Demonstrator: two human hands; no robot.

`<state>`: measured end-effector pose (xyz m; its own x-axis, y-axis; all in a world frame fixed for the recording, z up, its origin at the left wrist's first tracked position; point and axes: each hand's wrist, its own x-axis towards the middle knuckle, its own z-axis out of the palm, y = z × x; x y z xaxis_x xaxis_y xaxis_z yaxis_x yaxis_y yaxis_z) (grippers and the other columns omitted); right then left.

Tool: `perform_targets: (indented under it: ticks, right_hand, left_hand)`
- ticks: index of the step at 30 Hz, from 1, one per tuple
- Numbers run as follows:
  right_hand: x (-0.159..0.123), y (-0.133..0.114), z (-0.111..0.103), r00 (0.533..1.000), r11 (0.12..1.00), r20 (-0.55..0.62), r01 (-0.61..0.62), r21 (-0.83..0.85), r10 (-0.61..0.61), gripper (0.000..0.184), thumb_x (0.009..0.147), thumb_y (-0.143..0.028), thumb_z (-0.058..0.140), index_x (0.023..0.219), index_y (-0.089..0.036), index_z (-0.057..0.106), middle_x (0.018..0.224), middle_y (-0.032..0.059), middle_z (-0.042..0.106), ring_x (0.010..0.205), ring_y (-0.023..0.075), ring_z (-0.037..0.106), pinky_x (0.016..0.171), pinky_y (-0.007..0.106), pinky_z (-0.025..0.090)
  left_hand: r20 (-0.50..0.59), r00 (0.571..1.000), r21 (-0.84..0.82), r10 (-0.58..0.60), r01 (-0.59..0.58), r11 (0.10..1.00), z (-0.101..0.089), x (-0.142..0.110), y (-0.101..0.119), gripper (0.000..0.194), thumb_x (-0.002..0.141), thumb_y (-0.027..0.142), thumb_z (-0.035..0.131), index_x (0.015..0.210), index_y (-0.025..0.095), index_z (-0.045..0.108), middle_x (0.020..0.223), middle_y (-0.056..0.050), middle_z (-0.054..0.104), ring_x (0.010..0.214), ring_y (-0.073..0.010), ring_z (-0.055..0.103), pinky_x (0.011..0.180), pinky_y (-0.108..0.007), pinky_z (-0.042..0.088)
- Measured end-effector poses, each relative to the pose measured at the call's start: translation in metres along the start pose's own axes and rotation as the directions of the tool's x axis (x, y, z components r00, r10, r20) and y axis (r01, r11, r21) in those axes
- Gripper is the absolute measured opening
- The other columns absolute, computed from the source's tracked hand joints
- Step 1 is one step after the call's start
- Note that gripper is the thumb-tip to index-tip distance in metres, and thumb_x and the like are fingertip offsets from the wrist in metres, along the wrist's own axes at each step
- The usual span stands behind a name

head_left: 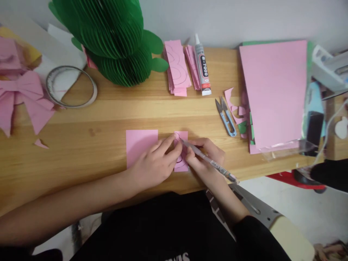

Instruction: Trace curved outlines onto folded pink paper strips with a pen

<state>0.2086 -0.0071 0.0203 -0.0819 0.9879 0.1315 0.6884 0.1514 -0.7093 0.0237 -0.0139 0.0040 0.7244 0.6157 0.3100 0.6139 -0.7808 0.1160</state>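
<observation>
My right hand (206, 157) grips a slim, clear-barrelled pen (210, 160), its tip touching a narrow pink paper strip (184, 166) near the table's front edge. Dark curved lines are drawn on that strip, partly hidden by my fingers. Across the strip's left side lies my left hand (154, 161), fingers stretched out and pressing it against the wood. A larger pink paper square (140, 143) lies under and beside my left hand. Beyond them is a stack of pink strips (176, 69) with similar outlines.
A green honeycomb paper figure (116, 43) stands at the back, beside a tape roll (94, 92) and pink paper bow (24, 90). A glue tube (203, 69), thread snips (226, 117) and paper scraps (239, 119) lie right of centre. Pink sheets (276, 94) are stacked farther right.
</observation>
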Motion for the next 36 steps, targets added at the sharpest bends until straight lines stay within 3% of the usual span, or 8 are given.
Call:
perform_targets:
  ticks: [9, 18, 25, 31, 36]
  right_hand:
    - [-0.007, 0.003, -0.005, 1.000, 1.000, -0.012, -0.018, -0.006, 0.018, 0.005, 0.078, -0.019, 0.063, 0.080, -0.021, 0.067, 0.067, 0.0000, 0.074, 0.053, 0.0129, 0.067, 0.052, 0.023, 0.054]
    - [-0.016, 0.006, -0.001, 0.998, 0.998, -0.048, 0.046, -0.032, -0.047, 0.009, 0.079, -0.016, 0.061, 0.084, -0.024, 0.063, 0.067, -0.0016, 0.072, 0.053, 0.0141, 0.065, 0.050, 0.025, 0.052]
    - [-0.017, 0.007, 0.002, 0.997, 0.999, -0.071, 0.031, -0.008, -0.032, 0.010, 0.078, -0.017, 0.063, 0.086, -0.023, 0.065, 0.071, -0.0001, 0.074, 0.058, 0.0158, 0.068, 0.054, 0.027, 0.054]
    - [-0.016, 0.008, 0.003, 0.995, 0.998, -0.081, 0.062, -0.028, -0.064, 0.007, 0.079, -0.016, 0.063, 0.084, -0.022, 0.064, 0.067, -0.0002, 0.071, 0.054, 0.0143, 0.065, 0.051, 0.025, 0.052]
    - [-0.020, 0.006, 0.002, 0.994, 0.995, -0.075, 0.081, -0.056, -0.085, 0.009, 0.079, -0.016, 0.062, 0.085, -0.023, 0.063, 0.067, -0.0014, 0.069, 0.052, 0.0132, 0.062, 0.051, 0.025, 0.052]
  left_hand:
    - [-0.015, 1.000, -0.013, -0.018, 0.018, 1.000, 0.002, 0.000, 0.001, 0.032, 0.098, 0.003, 0.041, 0.107, 0.003, 0.071, 0.119, -0.014, 0.071, 0.116, -0.0291, 0.063, 0.093, -0.036, 0.055]
    - [0.061, 0.996, 0.062, 0.068, -0.072, 0.995, -0.003, 0.002, -0.002, 0.038, 0.098, 0.004, 0.036, 0.109, 0.004, 0.072, 0.122, -0.015, 0.070, 0.118, -0.0302, 0.063, 0.092, -0.038, 0.057]
    - [0.027, 0.998, 0.045, 0.056, -0.057, 0.997, -0.004, 0.003, -0.002, 0.036, 0.098, 0.003, 0.038, 0.104, 0.003, 0.073, 0.118, -0.014, 0.072, 0.114, -0.0308, 0.065, 0.089, -0.038, 0.058]
    - [0.043, 0.999, -0.063, 0.031, -0.028, 0.998, -0.003, 0.002, -0.002, 0.032, 0.095, 0.001, 0.043, 0.112, 0.001, 0.070, 0.122, -0.018, 0.069, 0.121, -0.0324, 0.061, 0.093, -0.040, 0.056]
    - [0.028, 1.000, 0.015, 0.012, -0.013, 1.000, -0.004, 0.004, -0.002, 0.035, 0.098, 0.003, 0.039, 0.106, 0.005, 0.073, 0.119, -0.011, 0.073, 0.112, -0.0292, 0.066, 0.090, -0.036, 0.059]
